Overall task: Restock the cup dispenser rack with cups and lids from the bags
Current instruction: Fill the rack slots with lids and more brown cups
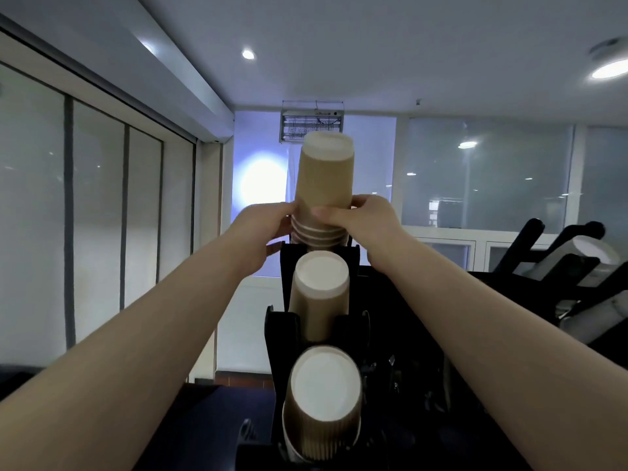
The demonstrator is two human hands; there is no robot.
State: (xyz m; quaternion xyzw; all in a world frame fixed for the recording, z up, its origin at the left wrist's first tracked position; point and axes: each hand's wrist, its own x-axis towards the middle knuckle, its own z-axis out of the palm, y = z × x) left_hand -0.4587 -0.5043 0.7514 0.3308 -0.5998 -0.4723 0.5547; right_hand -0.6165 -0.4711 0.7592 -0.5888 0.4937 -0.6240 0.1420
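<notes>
A stack of brown paper cups (324, 178), upside down with white bottoms up, stands in the top slot of the black dispenser rack (285, 321). My left hand (261, 229) grips the stack's lower left side. My right hand (360, 219) grips its right side, thumb across the front. Several white rims show just under my fingers. A second cup stack (321, 294) fills the middle slot. A third cup stack (323, 402) fills the lowest slot, nearest me.
A second black rack (550, 253) with white cups or lids stands at the right. A dark counter (190, 430) lies below. Glass partitions line the left and the far wall.
</notes>
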